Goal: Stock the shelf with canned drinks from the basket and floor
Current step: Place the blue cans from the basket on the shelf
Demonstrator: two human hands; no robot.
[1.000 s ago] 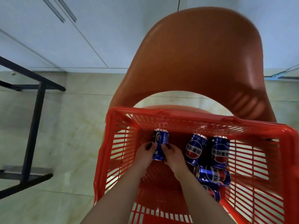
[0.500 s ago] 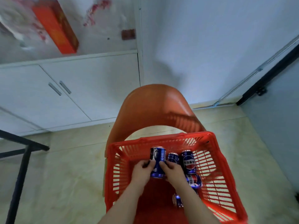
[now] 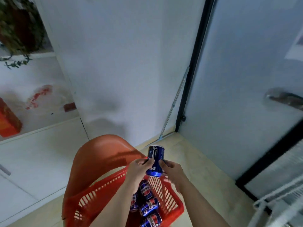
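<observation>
Gripping one can (image 3: 155,158) together, left hand (image 3: 138,168) and right hand (image 3: 173,170) have raised it above the basket (image 3: 91,199).

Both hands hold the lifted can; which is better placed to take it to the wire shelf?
Right hand, probably: the wire shelf lies on its side of the can, while the left hand would have to cross.

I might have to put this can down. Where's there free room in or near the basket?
The left hand and right hand hold the Pepsi can above the red basket. Inside, the stretch along the left wall shows only mesh; loose cans crowd the right side. Outside, bare floor tile lies between basket and glass door.
</observation>
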